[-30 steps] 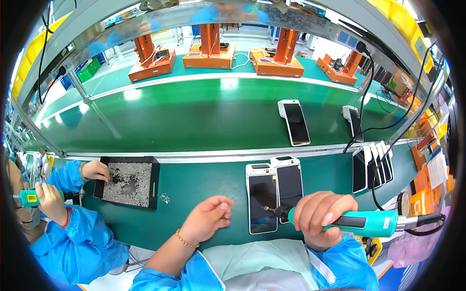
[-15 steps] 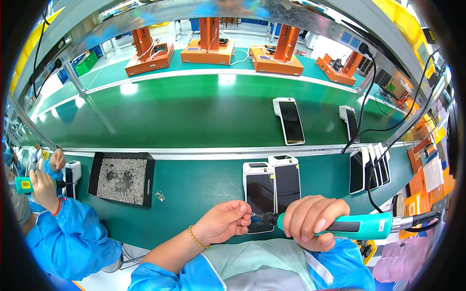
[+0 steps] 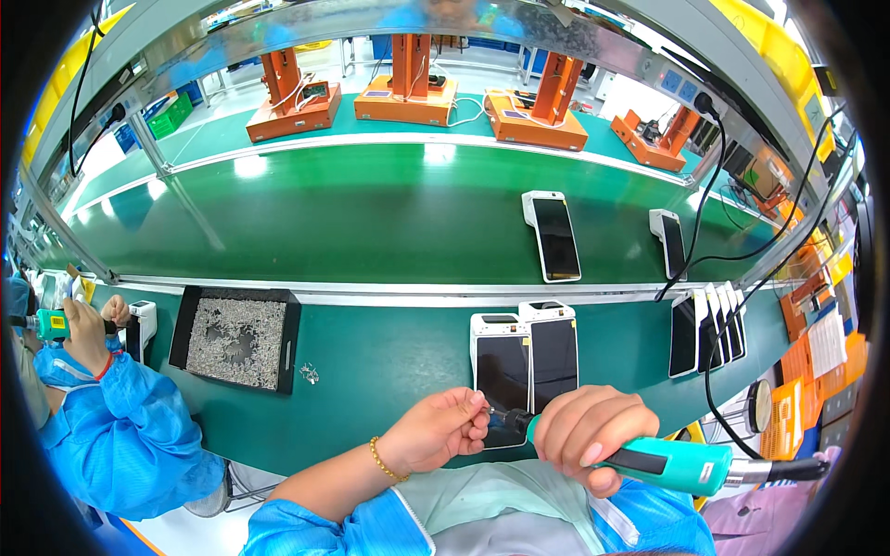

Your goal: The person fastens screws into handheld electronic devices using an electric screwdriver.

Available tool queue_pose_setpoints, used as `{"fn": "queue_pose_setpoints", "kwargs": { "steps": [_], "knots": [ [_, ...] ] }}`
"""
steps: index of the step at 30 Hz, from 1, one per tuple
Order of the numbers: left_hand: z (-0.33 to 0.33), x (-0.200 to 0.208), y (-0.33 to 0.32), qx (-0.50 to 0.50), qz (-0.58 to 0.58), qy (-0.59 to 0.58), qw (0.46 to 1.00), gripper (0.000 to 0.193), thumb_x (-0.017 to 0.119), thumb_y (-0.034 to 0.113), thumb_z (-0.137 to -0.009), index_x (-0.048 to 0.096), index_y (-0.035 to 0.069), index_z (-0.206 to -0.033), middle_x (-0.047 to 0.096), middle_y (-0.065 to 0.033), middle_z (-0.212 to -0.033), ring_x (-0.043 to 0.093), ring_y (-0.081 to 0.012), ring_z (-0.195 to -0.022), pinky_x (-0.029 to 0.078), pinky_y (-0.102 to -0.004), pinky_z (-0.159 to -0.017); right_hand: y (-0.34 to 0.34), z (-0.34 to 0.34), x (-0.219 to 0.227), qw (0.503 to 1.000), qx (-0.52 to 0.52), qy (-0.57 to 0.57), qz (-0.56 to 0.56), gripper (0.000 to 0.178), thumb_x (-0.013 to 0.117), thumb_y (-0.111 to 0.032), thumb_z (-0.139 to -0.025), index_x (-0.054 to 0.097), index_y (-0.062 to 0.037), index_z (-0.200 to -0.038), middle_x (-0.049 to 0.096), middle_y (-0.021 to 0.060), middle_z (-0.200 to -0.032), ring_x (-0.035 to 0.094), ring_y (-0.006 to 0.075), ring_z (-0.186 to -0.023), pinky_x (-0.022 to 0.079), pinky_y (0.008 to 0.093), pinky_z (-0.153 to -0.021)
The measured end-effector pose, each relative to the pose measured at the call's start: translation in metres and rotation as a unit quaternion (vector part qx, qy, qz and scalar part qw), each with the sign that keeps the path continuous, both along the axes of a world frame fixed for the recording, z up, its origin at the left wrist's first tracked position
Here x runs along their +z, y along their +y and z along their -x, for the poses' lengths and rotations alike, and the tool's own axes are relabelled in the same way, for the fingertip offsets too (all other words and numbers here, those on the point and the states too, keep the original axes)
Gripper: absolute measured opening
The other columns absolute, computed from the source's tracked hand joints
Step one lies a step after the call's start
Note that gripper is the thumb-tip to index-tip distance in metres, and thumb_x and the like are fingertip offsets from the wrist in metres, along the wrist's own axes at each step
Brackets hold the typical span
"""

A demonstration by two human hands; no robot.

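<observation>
My right hand is wrapped round a teal electric screwdriver, held nearly level with its black nose pointing left. At the bit tip, my left hand pinches with thumb and forefinger; whatever sits between them is too small to make out. Just beyond the tool's nose lie two white handheld terminals with dark screens, the left terminal and the right terminal, side by side on the green bench. To the left, a few small metal pieces lie beside a black tray full of similar bits.
Several terminals lean in a row at the right, near a hanging black cable. Two more, a nearer one and a farther-right one, lie on the green belt. A co-worker's blue sleeve is at left.
The screwdriver's rear end has dropped and swung slightly nearer me, while my left hand stays at its tip. At left, the co-worker's hands have come down beside a white device.
</observation>
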State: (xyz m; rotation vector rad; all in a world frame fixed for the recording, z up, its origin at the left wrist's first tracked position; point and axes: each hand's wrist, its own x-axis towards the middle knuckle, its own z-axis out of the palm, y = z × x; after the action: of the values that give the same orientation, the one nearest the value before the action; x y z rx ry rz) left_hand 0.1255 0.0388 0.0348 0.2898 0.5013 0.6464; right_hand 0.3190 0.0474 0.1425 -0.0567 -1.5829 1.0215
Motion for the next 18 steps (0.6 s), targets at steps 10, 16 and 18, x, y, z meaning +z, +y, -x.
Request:
{"fn": "queue_pose_setpoints", "kwargs": {
  "steps": [10,16,18],
  "knots": [
    [-0.0035,0.0029,-0.0034,0.008,0.022,0.001,1.000,0.023,0.049,0.032,-0.102,0.052,0.010,-0.096,0.056,-0.0018,-0.083,0.053,-0.0116,-0.076,0.049,-0.0297,-0.071,0.0071,-0.0027,-0.0065,0.994,0.102,-0.017,-0.034,0.023,0.068,-0.004,-0.086,0.052,0.0023,-0.101,0.057,0.0101,-0.066,0.058,0.0256,-0.054,0.052,0.0407,-0.053],
    [-0.0024,0.0009,-0.0012,0.007,0.013,-0.012,1.000,0.023,0.046,0.030,-0.103,0.054,0.009,-0.100,0.060,-0.0043,-0.088,0.056,-0.0130,-0.078,0.050,-0.0301,-0.073,0.0069,-0.0015,-0.0059,0.998,0.060,-0.014,-0.032,0.023,0.066,-0.017,-0.092,0.051,-0.0009,-0.097,0.057,0.0058,-0.061,0.057,0.0210,-0.049,0.050,0.0353,-0.047],
    [-0.0031,0.0057,-0.0014,0.025,0.034,-0.013,0.999,0.023,0.043,0.026,-0.105,0.056,0.007,-0.101,0.061,-0.0044,-0.082,0.057,-0.0129,-0.073,0.049,-0.0282,-0.066,0.0075,-0.0017,-0.0052,0.997,0.063,-0.016,-0.028,0.023,0.066,-0.018,-0.092,0.051,-0.0012,-0.097,0.056,0.0055,-0.061,0.057,0.0208,-0.049,0.050,0.0350,-0.047]
  ]
}}
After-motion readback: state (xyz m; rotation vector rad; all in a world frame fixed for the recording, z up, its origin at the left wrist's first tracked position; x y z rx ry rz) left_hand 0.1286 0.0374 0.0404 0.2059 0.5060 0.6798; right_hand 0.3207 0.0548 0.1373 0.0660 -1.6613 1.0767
